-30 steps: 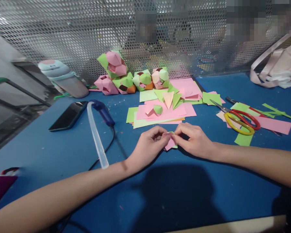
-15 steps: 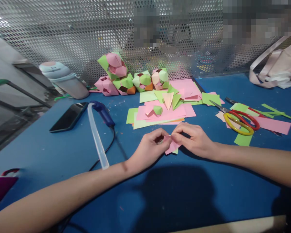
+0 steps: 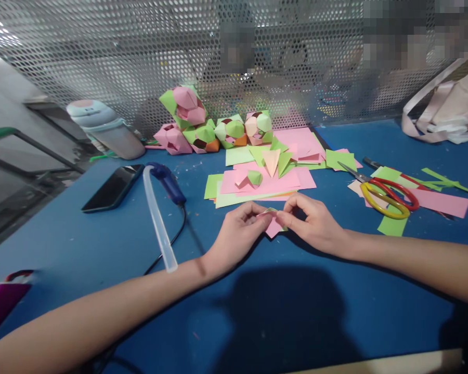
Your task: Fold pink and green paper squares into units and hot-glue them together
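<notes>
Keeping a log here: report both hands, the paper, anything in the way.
Left hand and right hand: both pinching folded paper. Paper: pink and green, partly hidden. No obstruction seen; loose sheets just beyond.

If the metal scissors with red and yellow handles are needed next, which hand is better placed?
Probably the right hand: the scissors lie on its side. The left hand is farther away. Both pinch folded pink and green paper.

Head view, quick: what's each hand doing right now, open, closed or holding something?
Left hand: closed, pinching the folded pink-and-green paper.
Right hand: closed, pinching the same paper at its right side.
</notes>
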### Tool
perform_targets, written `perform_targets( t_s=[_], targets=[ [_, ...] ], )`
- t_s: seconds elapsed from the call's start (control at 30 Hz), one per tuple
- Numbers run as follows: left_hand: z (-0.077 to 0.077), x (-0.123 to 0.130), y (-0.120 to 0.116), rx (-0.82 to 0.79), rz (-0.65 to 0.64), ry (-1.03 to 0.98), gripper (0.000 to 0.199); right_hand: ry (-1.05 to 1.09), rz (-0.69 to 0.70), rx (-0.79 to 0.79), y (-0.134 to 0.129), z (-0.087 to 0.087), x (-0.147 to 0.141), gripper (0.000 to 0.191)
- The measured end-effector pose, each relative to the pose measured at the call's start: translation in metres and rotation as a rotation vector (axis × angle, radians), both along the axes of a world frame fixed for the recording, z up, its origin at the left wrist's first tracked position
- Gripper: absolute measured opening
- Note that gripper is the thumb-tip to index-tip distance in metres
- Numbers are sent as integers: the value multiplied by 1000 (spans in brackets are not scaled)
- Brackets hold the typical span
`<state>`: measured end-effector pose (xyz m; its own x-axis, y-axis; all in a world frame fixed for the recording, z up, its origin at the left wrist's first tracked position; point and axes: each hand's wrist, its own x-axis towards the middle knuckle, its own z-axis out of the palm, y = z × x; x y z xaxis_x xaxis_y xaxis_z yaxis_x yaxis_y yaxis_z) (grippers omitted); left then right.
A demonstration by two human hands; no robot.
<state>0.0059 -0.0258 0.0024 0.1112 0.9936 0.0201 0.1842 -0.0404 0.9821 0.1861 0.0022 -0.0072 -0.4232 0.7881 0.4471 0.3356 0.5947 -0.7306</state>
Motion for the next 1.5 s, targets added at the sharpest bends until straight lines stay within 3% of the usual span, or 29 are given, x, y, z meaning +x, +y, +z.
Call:
perform_targets(
  t_s=[0.27, 0.63, 0.73, 0.83, 0.93, 1.5],
  targets=[
    [-2, -1, 1, -25, -10, -46, 23, 2, -17, 6, 1, -3, 0, 22],
    [-3, 0, 1, -18, 7, -32, 18, -23, 11, -92, 2, -2, 0, 21],
    [-2, -1, 0, 30, -2, 36, 18, -9, 57, -86, 2, 0, 0, 13],
    [-2, 0, -2, 102, -27, 168, 15, 2, 94, -51, 1, 0, -1, 8],
    [-1, 0, -3, 120, -47, 246, 14, -10, 101, 30, 0, -2, -1, 15],
    [-2, -3, -1, 6, -136, 110, 18, -12, 122, 221, 0, -5, 1, 13]
  ],
)
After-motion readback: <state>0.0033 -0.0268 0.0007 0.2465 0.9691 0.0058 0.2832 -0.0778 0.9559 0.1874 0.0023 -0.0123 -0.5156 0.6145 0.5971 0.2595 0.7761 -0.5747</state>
